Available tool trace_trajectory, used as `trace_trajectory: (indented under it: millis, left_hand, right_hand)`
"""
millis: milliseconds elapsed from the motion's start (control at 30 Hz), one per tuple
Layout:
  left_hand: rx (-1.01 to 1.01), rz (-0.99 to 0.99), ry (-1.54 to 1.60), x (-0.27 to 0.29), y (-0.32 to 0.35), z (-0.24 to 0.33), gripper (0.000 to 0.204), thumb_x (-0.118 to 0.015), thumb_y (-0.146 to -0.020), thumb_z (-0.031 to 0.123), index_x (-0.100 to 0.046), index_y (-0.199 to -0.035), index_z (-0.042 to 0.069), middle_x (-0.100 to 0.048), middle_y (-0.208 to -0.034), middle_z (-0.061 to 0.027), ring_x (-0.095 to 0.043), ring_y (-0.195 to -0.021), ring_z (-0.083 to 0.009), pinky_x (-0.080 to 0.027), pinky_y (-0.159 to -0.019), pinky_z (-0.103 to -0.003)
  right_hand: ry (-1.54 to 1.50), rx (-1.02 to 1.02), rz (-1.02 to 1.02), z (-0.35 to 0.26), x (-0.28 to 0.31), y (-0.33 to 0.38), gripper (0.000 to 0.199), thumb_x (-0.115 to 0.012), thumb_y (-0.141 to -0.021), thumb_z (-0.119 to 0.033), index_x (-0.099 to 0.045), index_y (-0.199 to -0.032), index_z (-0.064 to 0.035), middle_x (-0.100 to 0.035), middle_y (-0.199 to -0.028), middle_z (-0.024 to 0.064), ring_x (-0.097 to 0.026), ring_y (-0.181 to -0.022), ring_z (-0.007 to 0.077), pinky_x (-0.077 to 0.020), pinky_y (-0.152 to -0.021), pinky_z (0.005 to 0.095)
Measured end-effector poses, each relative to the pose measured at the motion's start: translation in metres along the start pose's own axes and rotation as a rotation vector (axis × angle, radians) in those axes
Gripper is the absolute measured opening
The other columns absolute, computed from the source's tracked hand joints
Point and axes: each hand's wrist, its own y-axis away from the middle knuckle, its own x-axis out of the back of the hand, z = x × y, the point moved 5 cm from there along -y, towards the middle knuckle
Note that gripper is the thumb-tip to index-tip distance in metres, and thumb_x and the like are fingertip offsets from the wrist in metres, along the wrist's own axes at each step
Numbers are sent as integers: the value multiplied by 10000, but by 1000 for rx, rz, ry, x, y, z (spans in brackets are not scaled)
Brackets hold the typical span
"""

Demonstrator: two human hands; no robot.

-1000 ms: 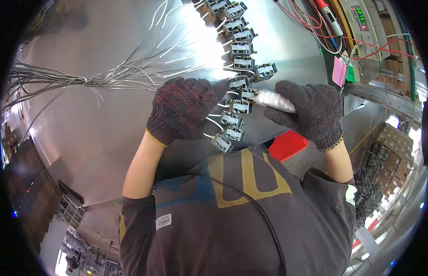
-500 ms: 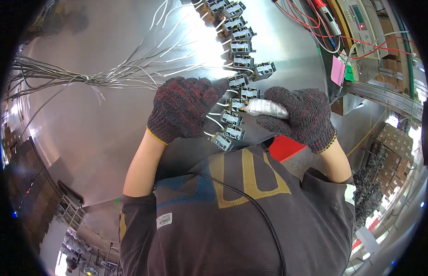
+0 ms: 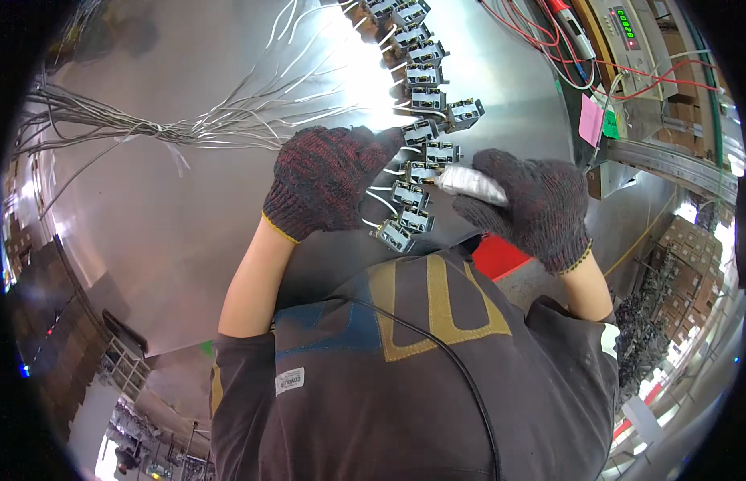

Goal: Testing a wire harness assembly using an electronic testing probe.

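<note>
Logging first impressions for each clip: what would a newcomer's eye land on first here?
The two gloved hands at centre: the left hand rests on a column of small grey connectors running up the shiny metal table, while the right hand holds a white tool against that column. Next, the fan of white wires spreading from the connectors to the upper left, and the red wires at the upper right.
</note>
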Motion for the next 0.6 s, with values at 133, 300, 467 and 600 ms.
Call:
trace_trajectory:
  millis: [133,300,467,600]
  left_hand:
    - [11,-47,10,1,1,0,1008,-799,-678,523,-526,-1582,170,-687,-1126,-108,-694,-958,-317,-557,-789,-481]
    - [-12,4,16,3,0,1,980,-790,-715,482,-509,-1602,174,-683,-1121,-110,-691,-925,-314,-560,-753,-478]
    - [-33,54,69,6,0,1,1026,-804,-696,533,-504,-1606,166,-694,-1082,-126,-695,-875,-328,-561,-727,-480]
    - [16,-37,34,4,0,1,1029,-807,-699,533,-504,-1606,155,-699,-1045,-123,-701,-866,-325,-562,-727,-481]
  right_hand:
    - [-155,-98,-64,-15,-3,12,473,-883,-830,-504,-735,-1115,-156,-728,-781,95,-730,-665,312,-554,-624,437]
    - [55,-53,-150,-31,-18,9,449,-844,-871,-525,-733,-1126,-171,-741,-795,92,-732,-655,318,-555,-599,435]
    - [14,-70,-105,-36,-5,10,487,-820,-885,-538,-722,-1194,-174,-749,-814,95,-728,-646,315,-553,-591,436]
    - [139,-65,-178,-36,-10,8,516,-812,-892,-542,-707,-1238,-174,-748,-801,94,-736,-661,308,-557,-602,439]
